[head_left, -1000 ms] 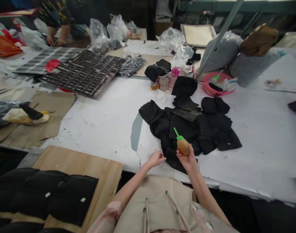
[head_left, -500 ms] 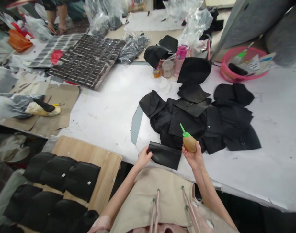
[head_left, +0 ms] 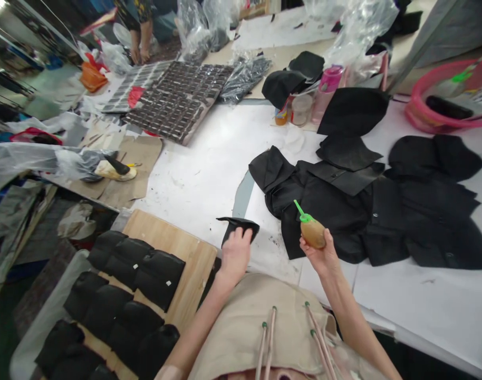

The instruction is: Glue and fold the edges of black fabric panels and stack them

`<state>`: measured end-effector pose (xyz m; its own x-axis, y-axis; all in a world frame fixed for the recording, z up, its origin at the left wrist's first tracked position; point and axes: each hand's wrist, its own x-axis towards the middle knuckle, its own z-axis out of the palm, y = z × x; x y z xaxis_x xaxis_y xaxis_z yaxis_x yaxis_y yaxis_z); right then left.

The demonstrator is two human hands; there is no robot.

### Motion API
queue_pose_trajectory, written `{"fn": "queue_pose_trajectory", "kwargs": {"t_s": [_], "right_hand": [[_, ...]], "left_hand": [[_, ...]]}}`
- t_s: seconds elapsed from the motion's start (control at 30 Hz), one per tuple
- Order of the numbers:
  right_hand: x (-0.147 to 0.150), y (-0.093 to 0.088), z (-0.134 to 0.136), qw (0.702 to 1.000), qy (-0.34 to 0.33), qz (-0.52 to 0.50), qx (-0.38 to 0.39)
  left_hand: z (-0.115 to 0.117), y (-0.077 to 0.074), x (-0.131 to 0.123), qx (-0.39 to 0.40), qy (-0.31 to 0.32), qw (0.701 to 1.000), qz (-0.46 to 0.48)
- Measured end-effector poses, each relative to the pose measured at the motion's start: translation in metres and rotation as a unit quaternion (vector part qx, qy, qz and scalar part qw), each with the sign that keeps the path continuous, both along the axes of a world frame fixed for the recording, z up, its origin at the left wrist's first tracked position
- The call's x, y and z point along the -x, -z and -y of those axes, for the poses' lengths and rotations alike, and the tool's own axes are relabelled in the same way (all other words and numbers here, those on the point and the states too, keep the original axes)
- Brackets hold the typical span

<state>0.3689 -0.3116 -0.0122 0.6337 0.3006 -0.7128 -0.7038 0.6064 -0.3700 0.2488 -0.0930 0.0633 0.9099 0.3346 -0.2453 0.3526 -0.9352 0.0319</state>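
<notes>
My left hand (head_left: 235,254) is closed on a black leather piece (head_left: 238,227) and holds it above the table's near edge, beside a wooden board (head_left: 173,247). My right hand (head_left: 319,252) grips a small brown glue bottle with a green nozzle (head_left: 311,230), its tip pointing up and left. Just beyond the bottle, a heap of black leather pieces (head_left: 367,195) lies on the white table (head_left: 209,174). Rows of finished black pieces (head_left: 126,285) lie on the wooden board at lower left.
A pink basin (head_left: 442,113) holding tools sits at far right. Small jars and a pink bottle (head_left: 328,87) stand behind the heap. A tray of dark parts (head_left: 177,100) and plastic bags lie far left. Another person's hands (head_left: 140,53) work at the far end.
My left hand has lifted one black piece off the table and carried it left toward the wooden board. The right hand keeps the glue bottle almost still. The view has swung left.
</notes>
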Motion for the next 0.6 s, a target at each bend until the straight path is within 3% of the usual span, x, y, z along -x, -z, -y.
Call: {"fn": "queue_pose_trajectory", "kwargs": {"t_s": [0.13, 0.23, 0.4, 0.6], "right_hand": [[0.009, -0.004, -0.007, 1.0, 0.018, 0.001, 0.007], [0.02, -0.006, -0.013, 1.0, 0.005, 0.011, 0.015], [0.032, -0.002, -0.043, 0.999, -0.036, 0.009, 0.025], [0.028, -0.01, -0.09, 0.993, -0.116, 0.021, -0.001]], "left_hand": [[0.03, 0.062, 0.003, 0.074, 0.106, 0.982, -0.141], [0.033, 0.091, 0.01, 0.096, 0.111, 0.979, -0.144], [0.023, 0.107, 0.023, 0.121, 0.093, 0.983, -0.102], [0.025, 0.109, 0.013, 0.138, 0.074, 0.983, -0.095]]}}
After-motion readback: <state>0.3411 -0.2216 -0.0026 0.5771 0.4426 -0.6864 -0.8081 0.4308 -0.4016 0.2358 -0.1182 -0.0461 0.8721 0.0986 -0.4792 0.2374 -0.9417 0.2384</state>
